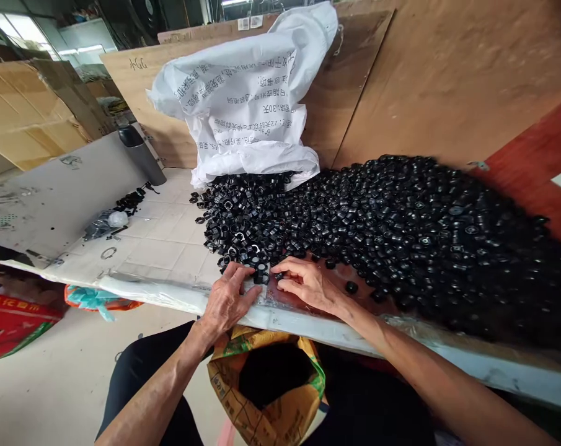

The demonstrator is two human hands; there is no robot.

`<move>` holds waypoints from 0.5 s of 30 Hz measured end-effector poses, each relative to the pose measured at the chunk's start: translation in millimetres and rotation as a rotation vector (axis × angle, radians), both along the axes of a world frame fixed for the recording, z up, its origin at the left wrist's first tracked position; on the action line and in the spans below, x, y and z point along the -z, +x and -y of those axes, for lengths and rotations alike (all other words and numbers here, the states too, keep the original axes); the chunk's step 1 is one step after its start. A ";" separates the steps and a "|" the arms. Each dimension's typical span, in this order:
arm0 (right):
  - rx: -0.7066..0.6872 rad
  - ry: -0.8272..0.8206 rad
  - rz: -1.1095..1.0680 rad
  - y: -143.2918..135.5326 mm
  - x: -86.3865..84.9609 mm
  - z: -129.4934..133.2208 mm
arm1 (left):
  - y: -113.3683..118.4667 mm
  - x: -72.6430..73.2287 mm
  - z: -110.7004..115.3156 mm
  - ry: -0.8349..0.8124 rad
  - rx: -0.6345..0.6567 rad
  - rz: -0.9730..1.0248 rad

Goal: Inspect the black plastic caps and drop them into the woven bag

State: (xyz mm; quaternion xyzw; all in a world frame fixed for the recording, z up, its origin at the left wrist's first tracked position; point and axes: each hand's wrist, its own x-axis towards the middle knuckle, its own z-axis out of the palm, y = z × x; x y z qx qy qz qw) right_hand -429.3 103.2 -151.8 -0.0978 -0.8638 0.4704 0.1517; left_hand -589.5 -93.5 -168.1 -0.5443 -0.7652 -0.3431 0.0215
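My left hand (227, 296) rests at the table's front edge, its thumb and index finger apart beside a small cluster of black parts (261, 274). Just to the right, my right hand (308, 284) has a small black part (279, 277) between its thumb and fingertips. Behind both hands lies a heap of black ring-shaped parts (243, 217), which joins a much larger pile of glossy black parts (401, 217) spreading to the right. A loose black piece (351, 287) lies near my right wrist.
A white printed sack (252, 105) stands behind the heap against a wooden board (349, 80). At the left are a grey bottle (143, 155), a small plastic bag (98, 224) and a clear ring (108, 253). An open yellow-brown bag (229, 384) is below the table edge.
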 end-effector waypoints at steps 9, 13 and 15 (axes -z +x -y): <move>0.257 -0.266 0.071 6.7 5.1 30.6 | -5.6 1.0 -5.3 -0.094 0.157 -0.115; 0.320 -0.183 0.049 7.1 8.5 45.4 | -9.8 2.7 -6.9 -0.084 0.211 -0.071; 0.306 -0.106 0.032 5.1 7.7 49.3 | -10.9 3.2 -7.8 -0.063 0.256 -0.060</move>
